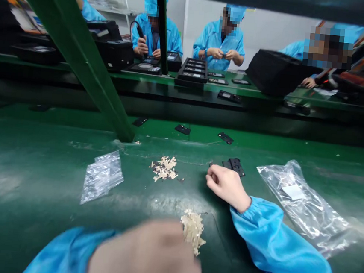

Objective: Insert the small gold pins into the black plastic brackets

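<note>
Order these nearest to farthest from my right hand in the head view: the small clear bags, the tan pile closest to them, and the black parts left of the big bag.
1. Black parts: just beyond the right hand.
2. Tan pile: to that hand's left.
3. Small clear bags: farther left, past the pile.

Clear plastic bags (pixel 310 207) look glossy, cloth sleeves (pixel 279 244) satiny, black parts (pixel 237 166) matt, the worktop (pixel 40 204) smooth.

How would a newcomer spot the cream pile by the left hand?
On the green bench, find the blurred left hand at the bottom. The cream pile shows just right of it. Unlike the tan pile farther back, mixed with dark bits, it looks pale throughout.
</note>
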`<state>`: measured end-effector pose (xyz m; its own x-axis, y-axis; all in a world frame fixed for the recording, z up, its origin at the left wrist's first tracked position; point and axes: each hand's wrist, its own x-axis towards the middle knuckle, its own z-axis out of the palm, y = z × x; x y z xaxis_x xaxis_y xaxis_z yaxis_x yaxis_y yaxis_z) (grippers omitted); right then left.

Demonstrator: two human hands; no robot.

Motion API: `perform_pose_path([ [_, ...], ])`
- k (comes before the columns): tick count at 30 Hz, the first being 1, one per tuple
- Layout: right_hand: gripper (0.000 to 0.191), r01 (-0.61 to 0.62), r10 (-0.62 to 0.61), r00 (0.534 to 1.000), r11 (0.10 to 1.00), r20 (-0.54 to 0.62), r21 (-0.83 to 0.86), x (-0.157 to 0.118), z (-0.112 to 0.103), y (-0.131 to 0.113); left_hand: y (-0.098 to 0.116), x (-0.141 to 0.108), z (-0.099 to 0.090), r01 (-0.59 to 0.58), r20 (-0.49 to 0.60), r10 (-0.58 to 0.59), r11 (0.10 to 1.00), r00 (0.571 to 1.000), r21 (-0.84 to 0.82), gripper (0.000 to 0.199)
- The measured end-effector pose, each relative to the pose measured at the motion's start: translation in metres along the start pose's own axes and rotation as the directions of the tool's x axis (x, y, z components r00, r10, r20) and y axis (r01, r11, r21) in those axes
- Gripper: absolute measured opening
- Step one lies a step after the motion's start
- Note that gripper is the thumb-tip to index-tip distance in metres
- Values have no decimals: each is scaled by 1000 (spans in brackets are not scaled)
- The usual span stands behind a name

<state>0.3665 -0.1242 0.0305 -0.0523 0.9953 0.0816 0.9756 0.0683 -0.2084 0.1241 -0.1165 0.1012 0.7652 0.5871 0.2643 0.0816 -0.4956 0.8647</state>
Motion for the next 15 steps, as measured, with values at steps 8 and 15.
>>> perform_pose_path([
  [8, 13, 221, -235, 970, 958, 60, 180, 5, 17, -27, -106, 64, -46, 105, 118, -233, 760, 965, 642, 17],
  [15, 15, 163, -174, 984, 967, 40, 197, 18, 37, -37, -117, 61, -18, -21, 246, -165, 790, 955, 613, 13],
])
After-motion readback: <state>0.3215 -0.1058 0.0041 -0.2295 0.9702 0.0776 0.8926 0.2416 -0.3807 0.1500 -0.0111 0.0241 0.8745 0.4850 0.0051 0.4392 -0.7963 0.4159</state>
